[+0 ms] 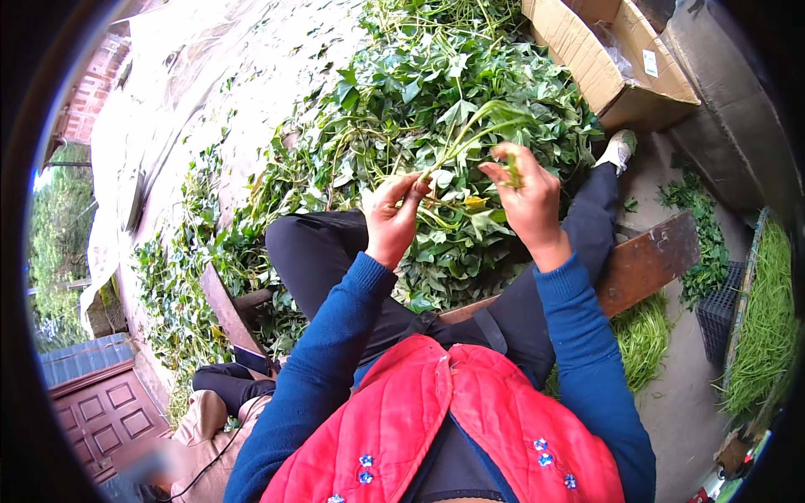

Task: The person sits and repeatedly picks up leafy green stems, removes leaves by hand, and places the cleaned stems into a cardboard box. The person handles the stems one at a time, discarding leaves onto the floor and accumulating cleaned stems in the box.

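My left hand (pixel 394 217) pinches a small bunch of green vine stems (pixel 458 143) between thumb and fingertips. The stems slant up to the right, and their far ends are blurred. Just right of them is my right hand (pixel 531 195), its fingers curled around a short green piece (pixel 514 171), also blurred. Both hands are above a large heap of leafy vines (pixel 409 82), which look like sweet potato vines. The heap spreads before my knees and off to the left. A few yellowed leaves (pixel 475 203) show among the green below my hands.
I sit on a wooden plank (pixel 651 261). Bare stems lie in a pile (pixel 641 339) behind it and in a tray (pixel 742 314) beside a black plastic crate (pixel 720 320). A cardboard box (pixel 654 104) stands beyond my foot. Another person (pixel 214 418) sits at lower left.
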`<state>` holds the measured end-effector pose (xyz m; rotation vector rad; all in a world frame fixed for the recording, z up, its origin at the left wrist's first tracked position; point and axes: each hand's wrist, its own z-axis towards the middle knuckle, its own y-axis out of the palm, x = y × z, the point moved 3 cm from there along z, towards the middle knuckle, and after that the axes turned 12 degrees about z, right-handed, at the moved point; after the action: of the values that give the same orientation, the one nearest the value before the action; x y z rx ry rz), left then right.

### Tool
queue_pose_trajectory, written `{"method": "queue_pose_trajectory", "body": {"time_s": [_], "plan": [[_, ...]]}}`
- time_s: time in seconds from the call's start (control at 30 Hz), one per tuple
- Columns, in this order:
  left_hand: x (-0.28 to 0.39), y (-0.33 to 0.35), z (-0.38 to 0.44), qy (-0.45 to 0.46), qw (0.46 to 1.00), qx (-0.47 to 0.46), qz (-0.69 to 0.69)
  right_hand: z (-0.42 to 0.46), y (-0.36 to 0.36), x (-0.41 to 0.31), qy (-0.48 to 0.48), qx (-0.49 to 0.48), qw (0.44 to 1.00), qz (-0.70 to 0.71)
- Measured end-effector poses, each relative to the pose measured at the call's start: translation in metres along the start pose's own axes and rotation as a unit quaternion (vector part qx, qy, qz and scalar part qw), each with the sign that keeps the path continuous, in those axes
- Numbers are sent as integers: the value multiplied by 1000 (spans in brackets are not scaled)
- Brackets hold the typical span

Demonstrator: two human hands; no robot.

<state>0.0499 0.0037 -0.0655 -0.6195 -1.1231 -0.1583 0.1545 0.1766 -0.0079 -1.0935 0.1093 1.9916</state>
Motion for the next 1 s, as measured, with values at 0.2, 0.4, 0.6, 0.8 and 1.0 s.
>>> {"method": "queue_pose_trajectory", "body": {"time_s": [0.2, 0.4, 0.6, 0.8, 1.0], "plan": [[27, 7, -10, -11, 997, -69, -17, 2, 5, 9, -64, -60, 991, -103], [26, 7, 3, -265, 850, -311, -333, -4, 9, 4, -95, -152, 977, -116], [35, 9, 11, -276, 862, -323, -278, -5, 5, 3, -81, -225, 964, -115], [25, 13, 6, -268, 889, -288, -236, -14, 2, 6, -56, -279, 946, -154], [27, 26, 4, -236, 941, -229, -74, -23, 3, 5, -57, -320, 932, -159]]}}
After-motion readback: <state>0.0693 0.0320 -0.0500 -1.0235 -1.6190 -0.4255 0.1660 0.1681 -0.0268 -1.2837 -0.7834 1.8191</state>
